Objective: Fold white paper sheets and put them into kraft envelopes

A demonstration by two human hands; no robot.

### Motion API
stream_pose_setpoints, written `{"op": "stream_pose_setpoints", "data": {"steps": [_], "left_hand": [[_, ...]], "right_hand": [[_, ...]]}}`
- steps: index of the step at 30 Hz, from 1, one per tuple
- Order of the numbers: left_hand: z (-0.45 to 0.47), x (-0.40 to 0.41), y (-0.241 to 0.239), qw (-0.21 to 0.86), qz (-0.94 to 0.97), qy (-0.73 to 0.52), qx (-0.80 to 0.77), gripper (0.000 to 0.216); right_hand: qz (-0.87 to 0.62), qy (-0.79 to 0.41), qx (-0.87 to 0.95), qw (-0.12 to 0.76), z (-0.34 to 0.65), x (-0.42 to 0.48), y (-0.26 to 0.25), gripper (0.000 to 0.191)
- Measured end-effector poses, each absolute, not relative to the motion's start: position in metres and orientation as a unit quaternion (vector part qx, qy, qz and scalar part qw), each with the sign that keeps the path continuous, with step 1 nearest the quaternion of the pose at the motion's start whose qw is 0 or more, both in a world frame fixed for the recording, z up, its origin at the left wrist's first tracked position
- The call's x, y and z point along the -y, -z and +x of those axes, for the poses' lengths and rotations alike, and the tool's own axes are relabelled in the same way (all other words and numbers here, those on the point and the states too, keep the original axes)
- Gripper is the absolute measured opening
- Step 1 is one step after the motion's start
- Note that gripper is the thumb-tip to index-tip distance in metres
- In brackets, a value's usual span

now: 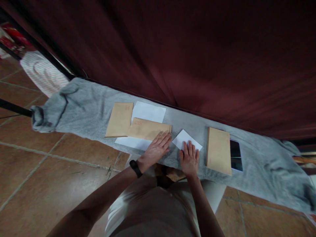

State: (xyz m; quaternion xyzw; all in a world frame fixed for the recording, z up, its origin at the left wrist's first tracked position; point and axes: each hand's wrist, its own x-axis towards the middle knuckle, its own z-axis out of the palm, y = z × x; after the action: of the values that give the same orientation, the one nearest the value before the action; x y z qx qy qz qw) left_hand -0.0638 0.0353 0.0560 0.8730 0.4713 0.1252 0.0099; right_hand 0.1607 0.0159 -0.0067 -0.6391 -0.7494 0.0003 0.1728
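My left hand [159,144], wearing a dark wristband, rests with fingers stretched out on the right end of a brown envelope [148,129]. Under that envelope lie white paper sheets [150,111], showing above and below it. To its left is another brown envelope [120,119] with small red print. My right hand [189,158] lies flat, fingers apart, over the lower edge of a small folded-looking white paper [185,140]. Right of that hand sits a stack of brown envelopes [218,150], partly covering a dark-screened phone or tablet [236,155].
A grey cloth [86,105] covers the long narrow bench, bunched at both ends. Behind it hangs a dark red curtain [172,59]. Brown floor tiles [61,184] lie in front. A black bar [14,108] and a striped cloth [44,72] are at the left.
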Motion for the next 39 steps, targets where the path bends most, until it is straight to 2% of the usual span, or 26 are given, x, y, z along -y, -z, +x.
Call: {"op": "stream_pose_setpoints", "data": {"steps": [4,14,23,29,39], "left_hand": [[-0.049,-0.047,-0.045,-0.012,0.88,-0.099,-0.465,0.053],[-0.009,-0.048,-0.021,0.011,0.909,-0.113,-0.4,0.057],[-0.006,-0.05,-0.022,0.042,0.913,-0.113,-0.391,0.055],[-0.005,-0.049,-0.019,0.021,0.919,-0.101,-0.38,0.041],[-0.004,-0.05,-0.021,0.04,0.912,-0.101,-0.396,0.049]], "right_hand": [[-0.64,0.007,0.75,0.169,0.161,-0.017,0.007,0.054],[-0.639,-0.012,0.753,0.157,0.163,-0.015,0.001,0.051],[-0.584,-0.12,0.767,0.238,0.166,-0.053,-0.009,0.05],[-0.535,-0.112,0.812,0.203,0.153,-0.081,-0.012,0.048],[-0.545,-0.091,0.81,0.194,0.154,-0.094,-0.006,0.049]]}}
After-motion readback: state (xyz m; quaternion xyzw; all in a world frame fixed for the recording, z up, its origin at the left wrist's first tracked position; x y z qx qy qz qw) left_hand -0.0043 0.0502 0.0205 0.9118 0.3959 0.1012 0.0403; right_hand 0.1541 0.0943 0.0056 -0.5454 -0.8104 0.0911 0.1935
